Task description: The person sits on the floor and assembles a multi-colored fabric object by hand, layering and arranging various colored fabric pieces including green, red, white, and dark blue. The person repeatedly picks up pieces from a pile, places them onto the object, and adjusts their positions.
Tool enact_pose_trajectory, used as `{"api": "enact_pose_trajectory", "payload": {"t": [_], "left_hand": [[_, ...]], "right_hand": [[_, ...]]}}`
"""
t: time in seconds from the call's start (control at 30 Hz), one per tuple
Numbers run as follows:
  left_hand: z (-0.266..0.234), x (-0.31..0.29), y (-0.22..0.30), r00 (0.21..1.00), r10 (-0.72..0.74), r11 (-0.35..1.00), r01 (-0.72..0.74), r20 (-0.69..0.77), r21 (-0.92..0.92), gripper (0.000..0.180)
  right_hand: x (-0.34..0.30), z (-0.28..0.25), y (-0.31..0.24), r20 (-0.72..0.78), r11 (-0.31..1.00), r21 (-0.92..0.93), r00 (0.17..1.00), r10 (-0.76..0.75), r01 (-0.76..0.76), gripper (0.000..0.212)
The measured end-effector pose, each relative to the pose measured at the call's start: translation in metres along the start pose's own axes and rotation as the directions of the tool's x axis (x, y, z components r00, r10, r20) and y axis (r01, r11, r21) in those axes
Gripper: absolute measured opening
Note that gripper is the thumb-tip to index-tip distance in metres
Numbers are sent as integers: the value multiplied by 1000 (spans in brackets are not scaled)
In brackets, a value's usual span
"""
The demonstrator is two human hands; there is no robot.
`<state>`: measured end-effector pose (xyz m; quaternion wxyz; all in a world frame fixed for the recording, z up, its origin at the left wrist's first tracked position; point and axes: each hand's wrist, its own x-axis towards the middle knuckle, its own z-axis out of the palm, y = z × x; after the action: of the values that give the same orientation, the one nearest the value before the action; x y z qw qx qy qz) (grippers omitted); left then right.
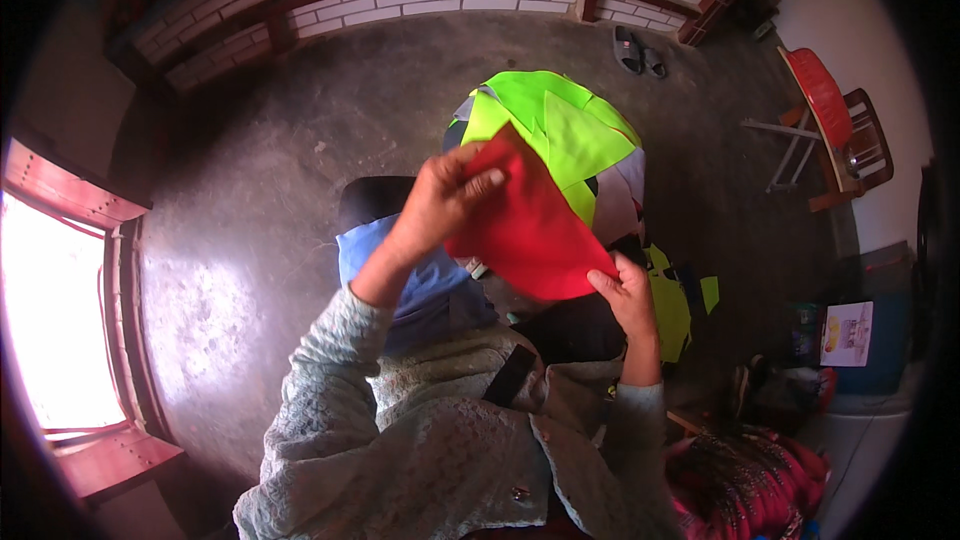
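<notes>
A red piece of cloth (530,225) is stretched out between my two hands in front of me. My left hand (445,195) pinches its upper left side, thumb lying on top. At the lower right corner, my right hand (625,290) grips the cloth between thumb and fingers. Beyond it lies a heap of bright yellow-green cloth pieces (575,130), with some pale and dark fabric showing at its sides. Light blue cloth (365,255) lies across my lap, partly hidden behind my left forearm.
More yellow-green cloth (672,315) lies to my right. Grey slippers (638,52) rest on the floor near the white brick ledge (430,2). A small table with a red top or tray (820,95) stands at the right wall. Pink patterned fabric (745,480) is at the lower right.
</notes>
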<state>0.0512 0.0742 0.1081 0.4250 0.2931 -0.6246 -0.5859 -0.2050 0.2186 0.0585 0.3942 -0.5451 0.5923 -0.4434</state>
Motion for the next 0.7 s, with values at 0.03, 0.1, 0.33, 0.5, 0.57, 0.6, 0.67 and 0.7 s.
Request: {"api": "enact_pose_trajectory", "payload": {"t": [0.03,0.1,0.33,0.5,0.57,0.6,0.67,0.7], "left_hand": [[-6,9,3,999,51,999,-51,-17,19,21],[-21,33,1,997,79,994,-78,-17,75,21],[-58,148,-49,985,162,723,-154,51,674,29],[-48,153,-100,944,317,570,-113,-91,814,41],[-48,136,-115,927,352,521,-81,-128,850,43],[-50,128,-121,933,319,556,-43,-166,830,40],[-61,118,-144,944,187,658,84,-270,748,37],[-66,114,-147,941,122,700,144,-316,700,36]], "right_hand": [[9,3,-4,6,1000,9,1000,1,-1,18],[25,8,-11,15,1000,23,1000,3,-4,17],[85,35,-17,-40,989,71,991,131,-128,15],[102,51,25,-66,934,31,932,357,-355,14],[100,52,34,-121,944,22,937,329,-328,14],[98,53,40,-128,950,36,941,312,-310,15],[96,53,40,-118,952,39,945,305,-302,15],[97,52,33,-106,949,28,944,314,-313,16]]}}
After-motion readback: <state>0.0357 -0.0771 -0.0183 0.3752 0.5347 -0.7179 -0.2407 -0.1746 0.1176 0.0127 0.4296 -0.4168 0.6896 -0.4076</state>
